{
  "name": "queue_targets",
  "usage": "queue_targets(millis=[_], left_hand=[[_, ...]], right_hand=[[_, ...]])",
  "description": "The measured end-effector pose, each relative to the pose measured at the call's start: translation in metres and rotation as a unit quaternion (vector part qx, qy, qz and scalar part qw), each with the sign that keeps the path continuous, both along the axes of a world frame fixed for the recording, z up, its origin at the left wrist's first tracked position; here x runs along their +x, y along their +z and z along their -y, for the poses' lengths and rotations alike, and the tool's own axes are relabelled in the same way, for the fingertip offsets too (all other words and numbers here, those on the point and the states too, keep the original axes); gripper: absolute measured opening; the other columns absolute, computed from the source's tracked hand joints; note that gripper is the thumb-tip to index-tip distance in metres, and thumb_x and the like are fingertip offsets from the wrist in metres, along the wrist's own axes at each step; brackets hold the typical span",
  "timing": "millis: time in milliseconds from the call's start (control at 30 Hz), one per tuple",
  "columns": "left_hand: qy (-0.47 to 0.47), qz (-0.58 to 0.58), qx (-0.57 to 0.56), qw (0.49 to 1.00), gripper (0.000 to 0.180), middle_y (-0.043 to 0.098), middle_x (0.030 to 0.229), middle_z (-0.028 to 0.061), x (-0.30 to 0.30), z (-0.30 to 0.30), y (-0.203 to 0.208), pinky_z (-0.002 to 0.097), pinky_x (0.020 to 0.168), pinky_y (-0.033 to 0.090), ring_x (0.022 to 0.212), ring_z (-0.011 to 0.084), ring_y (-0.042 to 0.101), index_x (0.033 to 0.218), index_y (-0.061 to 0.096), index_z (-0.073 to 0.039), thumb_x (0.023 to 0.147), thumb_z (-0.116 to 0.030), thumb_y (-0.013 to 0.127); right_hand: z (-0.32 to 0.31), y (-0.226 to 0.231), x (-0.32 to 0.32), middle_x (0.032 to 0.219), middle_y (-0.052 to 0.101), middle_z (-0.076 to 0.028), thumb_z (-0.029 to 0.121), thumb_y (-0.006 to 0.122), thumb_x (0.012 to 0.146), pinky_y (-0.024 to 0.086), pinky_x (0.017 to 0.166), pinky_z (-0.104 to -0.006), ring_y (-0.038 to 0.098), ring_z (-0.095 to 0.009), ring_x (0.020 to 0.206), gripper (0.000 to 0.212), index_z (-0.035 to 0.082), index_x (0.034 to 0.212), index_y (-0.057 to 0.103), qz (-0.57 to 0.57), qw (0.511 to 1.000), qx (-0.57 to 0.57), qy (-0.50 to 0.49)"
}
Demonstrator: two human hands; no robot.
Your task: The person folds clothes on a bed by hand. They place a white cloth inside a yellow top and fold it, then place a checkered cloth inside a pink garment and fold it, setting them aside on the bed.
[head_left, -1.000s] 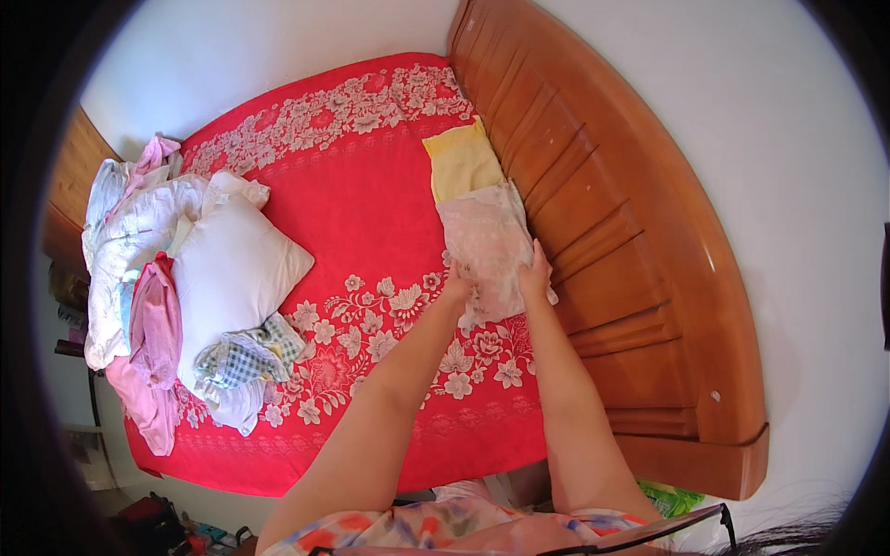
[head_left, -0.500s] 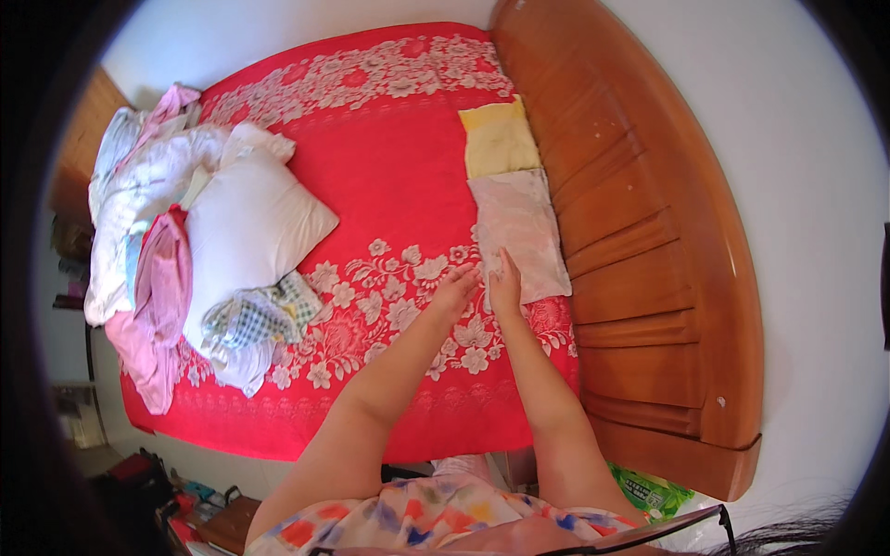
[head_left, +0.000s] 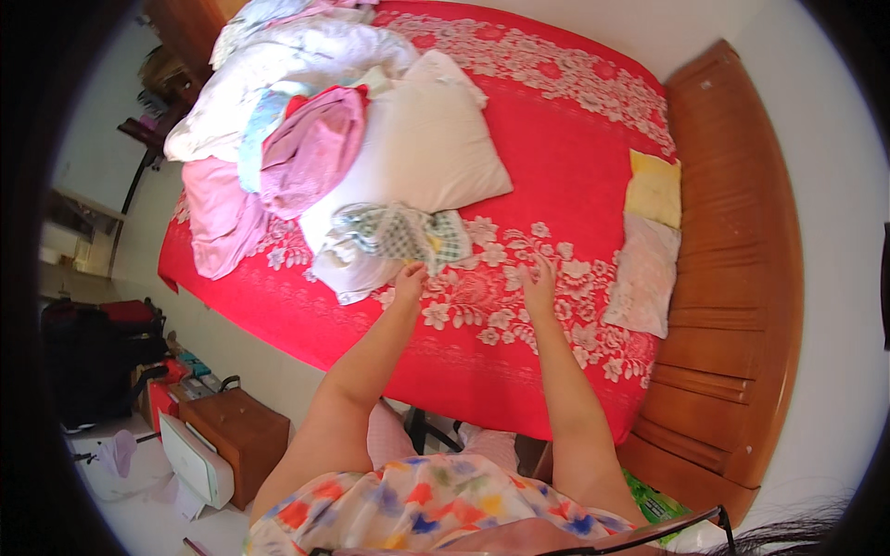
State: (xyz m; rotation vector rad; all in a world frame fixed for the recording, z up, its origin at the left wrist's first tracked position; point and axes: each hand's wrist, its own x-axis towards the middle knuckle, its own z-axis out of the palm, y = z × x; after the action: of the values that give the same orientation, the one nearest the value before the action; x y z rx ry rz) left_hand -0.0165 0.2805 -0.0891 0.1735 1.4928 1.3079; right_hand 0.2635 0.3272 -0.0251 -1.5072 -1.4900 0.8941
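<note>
My left hand (head_left: pixel 410 280) is at the near edge of a green-and-white checked garment (head_left: pixel 408 232), beside a white garment (head_left: pixel 350 271). Its fingers are loosely curled, and no grip on the cloth shows. Further right, my right hand (head_left: pixel 538 285) hovers over the floral part of the red bedspread (head_left: pixel 565 190), fingers apart and holding nothing. Behind the checked garment lies a plump white pillow (head_left: pixel 445 148). Pink clothing (head_left: pixel 315 153) and a white quilt-like bundle (head_left: pixel 287 79) are heaped to its left.
A flat pale pink piece (head_left: pixel 640 273) and a yellow one (head_left: pixel 654 190) lie along the wooden headboard (head_left: pixel 732 269). At lower left stand a brown case (head_left: pixel 236 431), a white boxy device (head_left: pixel 197 461) and a dark bag (head_left: pixel 97 361). A green package (head_left: pixel 654 500) sits at lower right.
The view has swung left. Both hands have left the pale pink piece by the headboard and moved left, my left one to the checked garment. They are now wider apart.
</note>
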Motion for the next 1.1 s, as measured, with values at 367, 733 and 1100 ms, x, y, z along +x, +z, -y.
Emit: queue_targets(millis=[367, 733, 1100], left_hand=[[-0.192, -0.675, -0.059, 0.710, 0.094, 0.028, 0.146, 0.0157, -0.166, 0.007, 0.055, 0.0475, 0.103, 0.037, 0.127, 0.0413, 0.036, 0.140, 0.038, -0.019, 0.060, -0.029, 0.086], [-0.352, -0.524, -0.054, 0.773, 0.084, 0.042, 0.137, 0.0243, -0.175, 0.011, 0.002, 0.0412, 0.095, 0.046, 0.108, 0.0407, 0.056, 0.140, 0.037, -0.013, 0.068, -0.025, 0.079], [-0.313, -0.408, 0.140, 0.846, 0.062, 0.057, 0.114, 0.0271, -0.086, 0.134, -0.044, 0.0435, 0.091, 0.045, 0.108, 0.0428, 0.054, 0.125, 0.047, -0.002, 0.071, -0.019, 0.071]], right_hand=[[0.089, -0.024, -0.152, 0.133, 0.043, -0.012, 0.006, 0.060, 0.086, 0.047, 0.085, -0.0272, 0.054, -0.016, 0.103, 0.040, 0.006, 0.126, 0.053, -0.078, 0.988, -0.133, 0.024], [0.135, -0.088, -0.144, 0.123, 0.055, -0.007, 0.006, 0.058, 0.087, 0.048, 0.075, -0.0247, 0.058, -0.011, 0.087, 0.041, 0.005, 0.128, 0.052, -0.054, 0.988, -0.138, 0.044], [0.171, -0.048, -0.170, 0.120, 0.058, -0.007, 0.020, 0.060, 0.090, 0.049, 0.077, -0.0277, 0.059, -0.015, 0.096, 0.048, 0.005, 0.133, 0.044, -0.178, 0.954, -0.227, 0.086]])
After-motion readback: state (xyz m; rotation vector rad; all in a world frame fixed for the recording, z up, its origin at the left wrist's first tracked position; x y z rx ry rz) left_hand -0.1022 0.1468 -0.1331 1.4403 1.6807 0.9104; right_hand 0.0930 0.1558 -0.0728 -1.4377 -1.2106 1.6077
